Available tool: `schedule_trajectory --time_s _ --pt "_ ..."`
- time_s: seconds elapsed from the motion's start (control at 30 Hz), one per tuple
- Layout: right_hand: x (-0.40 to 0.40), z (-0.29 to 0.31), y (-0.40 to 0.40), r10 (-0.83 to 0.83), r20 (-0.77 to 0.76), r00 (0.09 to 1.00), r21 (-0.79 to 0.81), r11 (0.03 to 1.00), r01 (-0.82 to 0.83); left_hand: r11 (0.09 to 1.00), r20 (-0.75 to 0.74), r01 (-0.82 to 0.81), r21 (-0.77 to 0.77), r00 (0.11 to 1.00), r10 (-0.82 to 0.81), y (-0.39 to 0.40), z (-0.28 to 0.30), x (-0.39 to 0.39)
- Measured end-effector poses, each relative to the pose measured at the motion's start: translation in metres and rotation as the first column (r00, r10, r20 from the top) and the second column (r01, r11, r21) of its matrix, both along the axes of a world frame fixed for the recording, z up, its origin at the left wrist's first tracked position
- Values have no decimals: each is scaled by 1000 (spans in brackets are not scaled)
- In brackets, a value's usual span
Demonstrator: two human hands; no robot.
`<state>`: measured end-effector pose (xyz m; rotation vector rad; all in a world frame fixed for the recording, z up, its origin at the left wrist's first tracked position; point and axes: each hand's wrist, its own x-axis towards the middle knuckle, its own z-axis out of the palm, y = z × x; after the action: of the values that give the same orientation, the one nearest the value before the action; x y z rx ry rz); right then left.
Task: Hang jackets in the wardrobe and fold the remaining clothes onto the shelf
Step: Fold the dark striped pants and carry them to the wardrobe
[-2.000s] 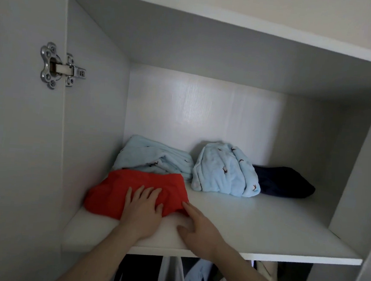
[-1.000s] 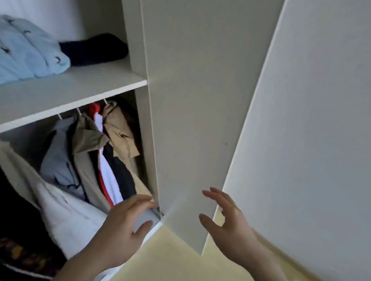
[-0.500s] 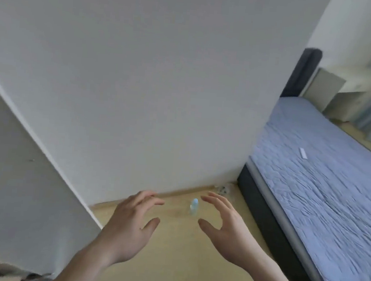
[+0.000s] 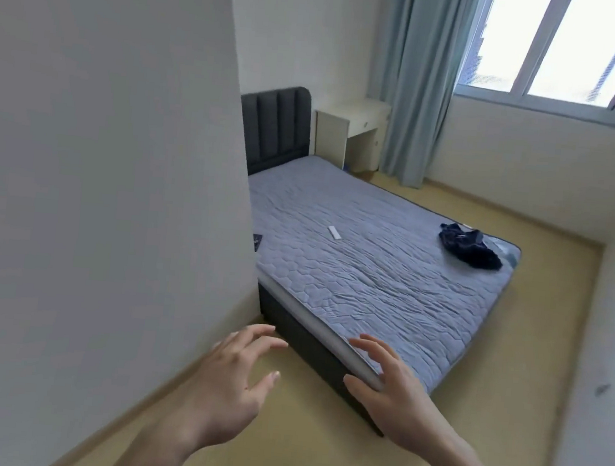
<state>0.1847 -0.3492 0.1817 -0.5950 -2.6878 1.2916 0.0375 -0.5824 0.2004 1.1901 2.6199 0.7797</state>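
Navy crumpled garment [image 4: 469,247] lies on the bed [image 4: 370,268], at the far right corner of the mattress near the foot end, well apart from both hands.

Head view, 1 frame:
- left hand [image 4: 227,389]: raised over the floor [image 4: 302,448], palm down, fingers spread and slightly bent, holding nothing.
- right hand [image 4: 392,396]: same pose, fingers apart, empty, held in front of the bed's near corner. Contact with the mattress edge: cannot tell.
- 2 hands are near each other, not touching.
- small white flat item [image 4: 334,232] sits mid-mattress; dark flat item [image 4: 257,241] at the bed's left edge, partly hidden by the wall [image 4: 99,177].
- dark padded headboard [image 4: 276,128] at the far end, pale bench [image 4: 352,132] just beside it, blue-grey curtain [image 4: 412,86] next to that, window [image 4: 560,50] top right.
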Motion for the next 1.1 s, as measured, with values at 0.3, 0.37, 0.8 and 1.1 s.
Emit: schedule_trajectory --time_s 0.3,0.37,0.8,1.1 --pt "32 9 179 -99 5 995 -23 995 100 996 5 91 17 996 -91 179 0 6" --pt "35 8 212 -128 -10 992 -29 991 128 993 14 115 1 993 -115 213 -2 0" --pt "-2 -3 418 -286 9 958 -12 958 286 961 92 278 7 956 -277 468 -30 -95" --pt "8 -2 548 -448 30 894 6 894 448 883 84 467 -50 883 -462 656 -27 -109"
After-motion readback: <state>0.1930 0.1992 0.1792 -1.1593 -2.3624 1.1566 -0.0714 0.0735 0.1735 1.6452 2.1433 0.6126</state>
